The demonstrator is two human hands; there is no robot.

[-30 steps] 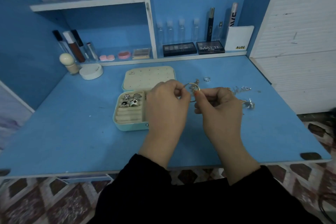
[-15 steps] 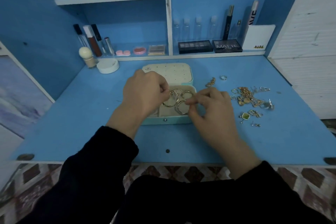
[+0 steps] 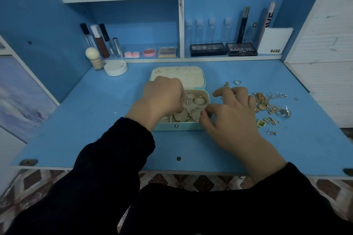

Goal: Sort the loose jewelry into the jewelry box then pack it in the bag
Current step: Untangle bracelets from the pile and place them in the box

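A mint-green jewelry box (image 3: 179, 126) lies open mid-table, its cream lid pad (image 3: 183, 78) folded back. Gold bangles (image 3: 196, 114) and a silver fan-shaped piece (image 3: 188, 99) lie in its right compartments. My left hand (image 3: 162, 99) hovers over the box's left half, knuckles up, with its curled fingertips hidden inside. My right hand (image 3: 231, 114) is at the box's right edge with fingers spread, thumb and forefinger touching a bangle's rim. Loose gold and silver jewelry (image 3: 267, 105) is piled to the right. No bag is in view.
A silver ring (image 3: 237, 82), a green-stone pendant (image 3: 261, 123) and small earrings (image 3: 272, 132) lie apart from the pile. A round white compact (image 3: 116, 68) and a sponge on a bottle (image 3: 95, 59) stand back left. Cosmetics fill the shelf, including a palette (image 3: 241, 49).
Both hands carried the bangles from above the table down into the box. The bangles now lie in the compartment, and my right hand's fingers have spread apart.
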